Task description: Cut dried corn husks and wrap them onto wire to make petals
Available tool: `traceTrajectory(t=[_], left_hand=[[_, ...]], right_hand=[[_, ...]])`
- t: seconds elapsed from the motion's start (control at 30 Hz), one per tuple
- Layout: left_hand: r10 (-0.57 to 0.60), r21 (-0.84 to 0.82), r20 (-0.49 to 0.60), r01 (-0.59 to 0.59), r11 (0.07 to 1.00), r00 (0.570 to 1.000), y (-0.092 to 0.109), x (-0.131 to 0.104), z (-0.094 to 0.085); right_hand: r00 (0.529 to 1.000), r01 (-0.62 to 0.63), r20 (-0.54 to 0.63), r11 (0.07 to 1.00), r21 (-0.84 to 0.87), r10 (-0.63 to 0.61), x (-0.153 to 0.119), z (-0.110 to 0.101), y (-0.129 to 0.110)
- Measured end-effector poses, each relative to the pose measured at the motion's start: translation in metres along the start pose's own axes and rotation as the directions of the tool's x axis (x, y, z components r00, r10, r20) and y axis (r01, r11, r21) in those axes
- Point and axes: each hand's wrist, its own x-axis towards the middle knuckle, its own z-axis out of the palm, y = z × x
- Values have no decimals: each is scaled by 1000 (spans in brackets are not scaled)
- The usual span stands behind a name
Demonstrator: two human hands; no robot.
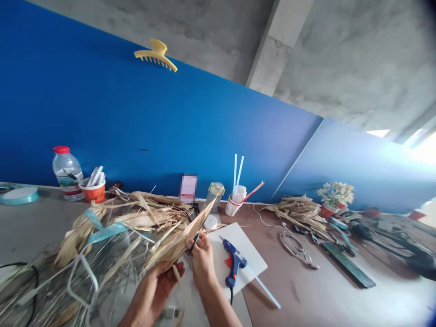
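Observation:
My left hand (pixel 158 281) is closed round the lower part of a long, dry corn husk (pixel 185 236), which rises at a slant to the right. A narrow strip of husk hangs down by its fingers. My right hand (pixel 202 256) touches the husk's right side, fingers curled round black-handled scissors (pixel 193 244); their blades cannot be made out. Just right of this hand, a blue hot glue gun (pixel 234 261) with a clear glue stick lies on a white sheet (pixel 250 254). Behind and left of the hands is a heap of dry husks (pixel 153 218).
Light-blue ribbon (pixel 109 232) and wire stems tangle at left. A bottle (pixel 67 172), an orange cup (pixel 92 190), a jar (pixel 215 193) and a straw cup (pixel 233 206) line the blue partition (pixel 170 118). Rightward lie a white cable (pixel 294 245), another husk pile (pixel 299 211) and a dark-green bar (pixel 349 265).

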Motion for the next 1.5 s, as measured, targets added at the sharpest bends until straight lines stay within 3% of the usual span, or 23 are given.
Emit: traceTrajectory(t=[0.17,0.43,0.6,0.73,1.0,1.17,1.3,1.43,1.5], left_hand=[[-1,-22,94,3,1000,996,10,4,-6],[51,220,224,-102,970,973,15,-6,-9],[123,163,207,-158,974,971,19,5,-18],[98,15,109,-100,995,989,24,12,-22],[86,-49,10,-85,995,996,32,1,-5],[68,-123,-65,-76,990,996,31,8,-7],[87,-140,-7,-87,986,996,32,12,-11],[67,-152,-60,-76,985,996,37,12,-13],[69,-159,-30,-73,985,997,39,11,-14]], right_hand=[[993,69,92,994,81,-76,-5,3,-5],[990,13,134,986,167,-36,-6,4,-11],[995,-21,104,982,188,1,-6,5,-7],[997,3,74,987,159,-15,-9,5,-2],[998,59,-38,992,112,-55,-4,1,3],[996,87,8,994,71,-87,-3,0,6],[994,108,18,993,45,-109,-9,2,2],[992,114,56,993,-14,-113,-11,3,-2],[992,117,61,993,-31,-115,-9,3,-2]])
